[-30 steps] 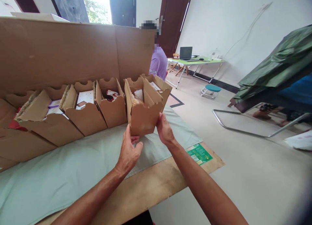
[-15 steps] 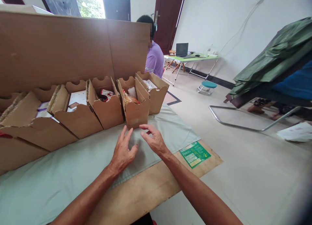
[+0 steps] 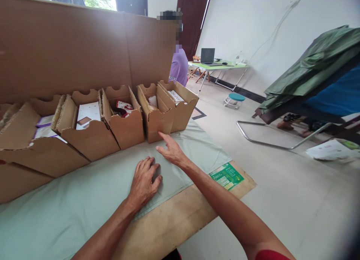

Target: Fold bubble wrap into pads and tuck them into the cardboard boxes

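My right hand is open and stretched out, its index fingertip at the lower front of a cardboard bin, apparently touching it. That bin holds something pale, mostly hidden by the front wall. My left hand lies palm down on the pale green cloth, fingers apart and slightly bent, holding nothing. Left of the touched bin stands another cardboard bin with a red and white packet inside. Close on its right is a bin holding a white printed item.
More cardboard bins line up to the left, before a tall cardboard panel. A green printed sheet lies at the table's right corner. Beyond are a person in a purple shirt, a laptop table, a stool and a covered chair.
The bin before my hands has shifted back, nearer the rightmost bin. My left hand has dropped onto the cloth, while my right hand has moved slightly forward to the bin's front.
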Tool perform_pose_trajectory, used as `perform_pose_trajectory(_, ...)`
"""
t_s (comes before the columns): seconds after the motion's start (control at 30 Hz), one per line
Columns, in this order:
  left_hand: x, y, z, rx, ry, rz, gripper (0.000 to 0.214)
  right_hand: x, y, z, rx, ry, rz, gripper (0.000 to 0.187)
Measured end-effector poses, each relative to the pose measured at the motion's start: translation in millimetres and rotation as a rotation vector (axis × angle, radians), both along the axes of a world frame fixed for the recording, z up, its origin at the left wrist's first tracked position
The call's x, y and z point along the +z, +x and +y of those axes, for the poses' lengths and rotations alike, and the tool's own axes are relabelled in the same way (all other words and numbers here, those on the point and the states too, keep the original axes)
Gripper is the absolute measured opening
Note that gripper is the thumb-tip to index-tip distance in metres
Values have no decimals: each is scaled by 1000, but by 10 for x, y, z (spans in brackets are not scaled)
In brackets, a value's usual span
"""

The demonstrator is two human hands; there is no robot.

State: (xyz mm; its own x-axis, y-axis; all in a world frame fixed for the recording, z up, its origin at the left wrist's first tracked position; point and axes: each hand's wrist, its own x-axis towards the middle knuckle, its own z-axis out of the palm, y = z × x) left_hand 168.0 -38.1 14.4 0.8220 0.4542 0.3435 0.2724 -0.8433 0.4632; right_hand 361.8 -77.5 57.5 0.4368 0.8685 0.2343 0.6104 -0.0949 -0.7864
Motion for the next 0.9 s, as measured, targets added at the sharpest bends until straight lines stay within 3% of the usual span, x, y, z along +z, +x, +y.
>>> perform_pose_trajectory(0.23, 18, 20, -16, 17, -35, 0, 36, -84, 150, 176, -49, 21, 4, 72)
perform_pose_trajectory(0.37, 15, 26, -18, 21, -70, -4, 36, 30, 122, 116, -69, 45, -8, 66)
perform_pose_trajectory(0.47, 0, 26, -20, 27, -77, -25, 35, 306, -87, 99, -55, 119, -12, 55)
perform_pose_trajectory(0.57, -32, 40, -11, 39, -44, -42, 35, 735, -403, 244, 43, 178, -75, 60)
perform_pose_trajectory(0.63, -63, 52, 2, 43, -20, -47, 35, 1026, -588, 439, 94, 114, -230, 69)
perform_pose_trajectory(0.7, -100, 52, 19, 34, 4, -53, 34, 1249, -700, 660, 80, -17, -402, 64)
perform_pose_trajectory(0.8, -150, 30, 60, 19, 33, -84, 33, 1395, -728, 905, 15, -166, -536, 40)
perform_pose_trajectory(0.9, -157, 19, 116, -3, 28, -123, 31, 1380, -729, 975, -7, -170, -562, 32)
